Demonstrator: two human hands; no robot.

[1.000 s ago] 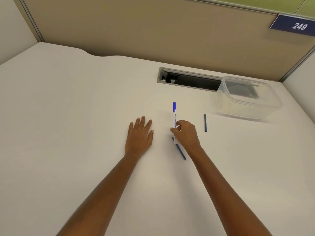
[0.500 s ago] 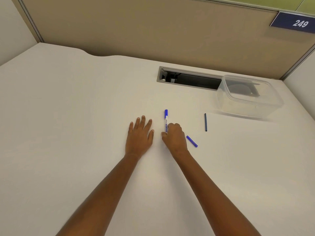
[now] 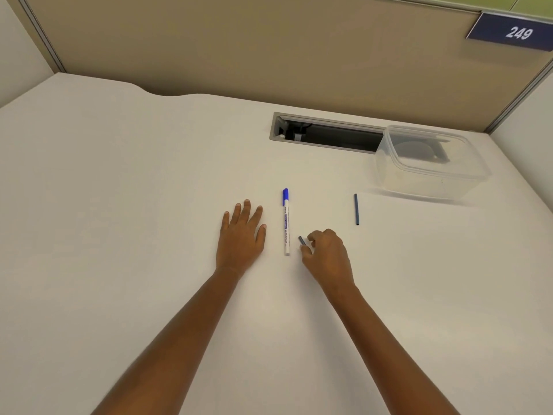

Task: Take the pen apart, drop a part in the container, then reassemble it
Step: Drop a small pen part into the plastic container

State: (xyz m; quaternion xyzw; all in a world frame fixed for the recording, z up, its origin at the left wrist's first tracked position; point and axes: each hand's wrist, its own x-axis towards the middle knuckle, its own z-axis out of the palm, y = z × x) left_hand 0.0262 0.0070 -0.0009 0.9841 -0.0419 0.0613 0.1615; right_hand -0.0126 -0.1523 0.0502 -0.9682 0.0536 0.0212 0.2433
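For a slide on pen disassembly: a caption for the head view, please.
Right hand pinches a small blue part beside the pen on the desk; left hand rests flat; clear container beyond.

I see the white, blue-tipped pen body [image 3: 286,223] flat mid-desk, a small blue piece [image 3: 301,240] just right of it, a dark rod [image 3: 356,209] farther right, and the clear container [image 3: 389,172] near the far-right corner.

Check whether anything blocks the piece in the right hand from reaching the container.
Only the thin dark rod lies flat on the table along that line, between the small blue piece in the right hand and the clear container; nothing upright stands there.
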